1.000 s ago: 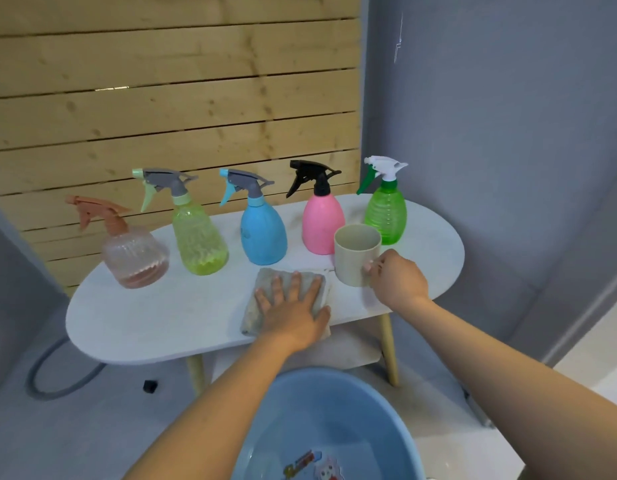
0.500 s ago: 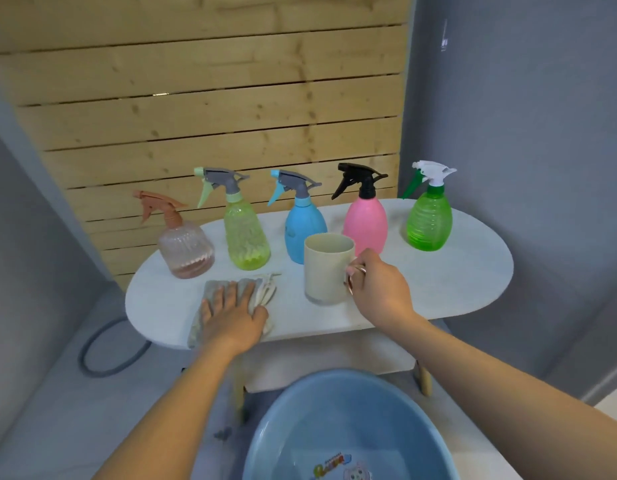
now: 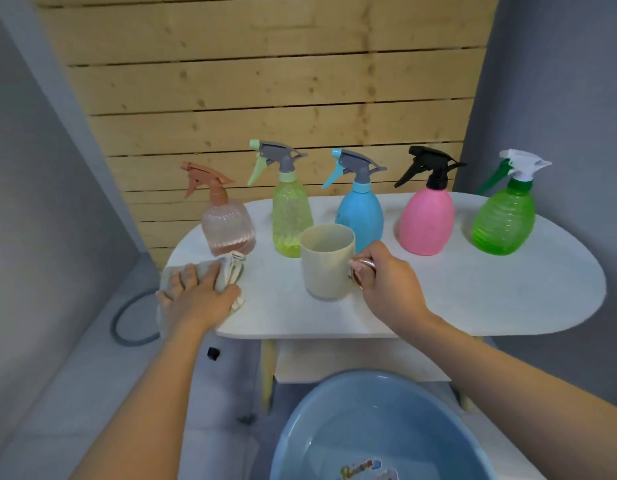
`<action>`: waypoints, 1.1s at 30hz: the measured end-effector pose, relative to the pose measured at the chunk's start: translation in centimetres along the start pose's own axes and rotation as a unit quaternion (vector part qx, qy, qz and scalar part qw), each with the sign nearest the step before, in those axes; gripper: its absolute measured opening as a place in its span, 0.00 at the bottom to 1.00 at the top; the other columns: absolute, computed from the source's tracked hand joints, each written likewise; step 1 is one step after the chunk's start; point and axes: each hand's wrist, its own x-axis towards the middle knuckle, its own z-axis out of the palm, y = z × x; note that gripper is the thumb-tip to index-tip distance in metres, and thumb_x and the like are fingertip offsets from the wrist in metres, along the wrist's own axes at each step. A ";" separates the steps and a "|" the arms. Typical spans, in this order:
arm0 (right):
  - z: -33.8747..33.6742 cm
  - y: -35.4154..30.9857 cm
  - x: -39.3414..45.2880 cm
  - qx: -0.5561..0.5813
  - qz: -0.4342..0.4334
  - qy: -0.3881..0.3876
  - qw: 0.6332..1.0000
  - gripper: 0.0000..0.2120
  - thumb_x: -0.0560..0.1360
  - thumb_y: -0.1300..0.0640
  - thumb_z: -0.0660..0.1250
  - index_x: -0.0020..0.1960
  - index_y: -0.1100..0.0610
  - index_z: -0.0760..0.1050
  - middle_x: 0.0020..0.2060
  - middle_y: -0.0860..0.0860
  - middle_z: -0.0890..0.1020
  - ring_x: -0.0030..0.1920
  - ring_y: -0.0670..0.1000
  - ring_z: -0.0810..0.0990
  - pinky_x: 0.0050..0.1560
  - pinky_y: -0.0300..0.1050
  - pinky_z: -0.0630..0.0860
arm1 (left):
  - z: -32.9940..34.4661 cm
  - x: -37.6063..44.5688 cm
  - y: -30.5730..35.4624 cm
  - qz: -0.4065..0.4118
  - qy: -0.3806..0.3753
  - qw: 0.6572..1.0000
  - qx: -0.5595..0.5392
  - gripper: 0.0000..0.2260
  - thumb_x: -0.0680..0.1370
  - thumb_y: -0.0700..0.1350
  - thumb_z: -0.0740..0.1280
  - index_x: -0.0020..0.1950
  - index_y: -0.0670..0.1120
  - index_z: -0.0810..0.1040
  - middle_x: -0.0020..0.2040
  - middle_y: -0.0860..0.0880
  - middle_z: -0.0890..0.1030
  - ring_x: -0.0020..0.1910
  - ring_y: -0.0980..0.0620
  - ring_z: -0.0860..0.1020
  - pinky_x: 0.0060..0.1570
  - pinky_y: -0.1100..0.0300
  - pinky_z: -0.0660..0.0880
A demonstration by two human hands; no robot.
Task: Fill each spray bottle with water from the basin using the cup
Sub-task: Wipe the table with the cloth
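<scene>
Matt white bench (image 3: 473,292) up front, faintly speckled, and behind it a wall of raw knotty wood planks (image 3: 265,81). The cup (image 3: 326,268) is dull beige plastic, the cloth (image 3: 210,271) soft grey fabric, crumpled. The pink bottle (image 3: 426,221) looks opaque and satiny, the green bottle (image 3: 504,223) translucent ribbed plastic, the basin (image 3: 334,410) smooth glossy blue plastic.

Both forearms bare; a ring (image 3: 363,264) on the right grip (image 3: 386,278).
</scene>
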 end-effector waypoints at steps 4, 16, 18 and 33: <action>-0.6 0.6 0.3 0.010 0.000 0.013 1.000 0.04 0.79 0.57 0.61 0.48 0.58 0.70 0.39 0.53 0.80 0.40 0.58 0.77 0.38 0.49 0.71 | 0.7 -0.8 0.7 0.045 0.003 0.999 0.008 0.26 0.78 0.57 0.49 0.76 0.62 0.47 0.79 0.49 0.47 0.76 0.44 0.43 0.72 0.42 0.42; -5.9 3.4 -0.6 -0.093 -0.002 0.044 0.995 0.07 0.78 0.59 0.60 0.53 0.62 0.70 0.44 0.62 0.81 0.45 0.65 0.77 0.36 0.47 0.59 | 2.2 -7.3 12.0 0.190 -0.055 0.980 0.022 0.25 0.80 0.56 0.50 0.77 0.59 0.47 0.79 0.48 0.43 0.76 0.42 0.40 0.71 0.40 0.34; -7.5 4.7 -1.0 -0.104 0.007 0.052 0.993 0.07 0.78 0.60 0.60 0.54 0.62 0.70 0.44 0.62 0.81 0.45 0.65 0.77 0.35 0.47 0.60 | 2.7 -8.3 14.7 0.211 -0.055 0.976 0.022 0.25 0.80 0.56 0.50 0.77 0.59 0.47 0.79 0.47 0.43 0.76 0.41 0.40 0.70 0.40 0.34; -17.6 15.3 -3.1 -0.147 0.150 0.116 0.971 0.07 0.78 0.60 0.58 0.54 0.62 0.69 0.46 0.60 0.81 0.47 0.64 0.77 0.36 0.48 0.63 | 5.8 -14.3 33.4 0.366 -0.083 0.927 0.032 0.26 0.81 0.56 0.50 0.77 0.57 0.45 0.78 0.46 0.42 0.76 0.38 0.40 0.71 0.40 0.34</action>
